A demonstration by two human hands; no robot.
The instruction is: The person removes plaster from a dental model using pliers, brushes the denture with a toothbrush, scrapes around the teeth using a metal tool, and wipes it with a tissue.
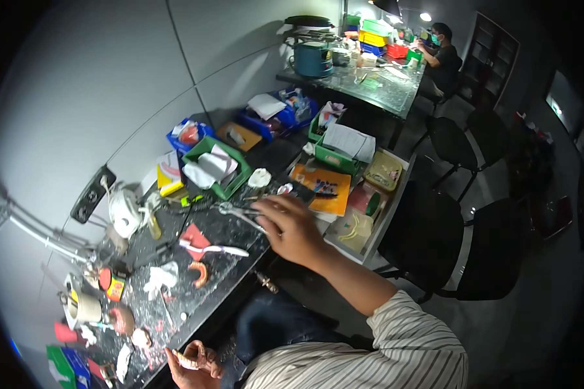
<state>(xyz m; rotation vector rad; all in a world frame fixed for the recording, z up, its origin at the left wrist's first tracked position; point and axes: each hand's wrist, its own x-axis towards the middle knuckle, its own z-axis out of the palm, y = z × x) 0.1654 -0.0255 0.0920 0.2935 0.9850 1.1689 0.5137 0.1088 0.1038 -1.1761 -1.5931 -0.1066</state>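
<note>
My left hand (198, 373), at the lower edge by the bench front, is closed around a pinkish denture with pale teeth (189, 356). My right hand (291, 227) is stretched over the bench, fingers bent around the handle end of metal pliers (228, 208); the fingers hide part of the handles. To the left of the pliers, a white toothbrush-like tool (224, 249) lies across a red wax sheet (195, 238). Below it sits an orange-pink horseshoe-shaped denture piece (201, 275), beside crumpled white tissue (161, 279).
A green bin (217, 167) with papers stands behind the pliers. An orange packet (322, 188) lies right of it, beside an open drawer (376, 223). Black chairs (428, 236) stand at right. A person (440, 61) sits at the far table (396, 97).
</note>
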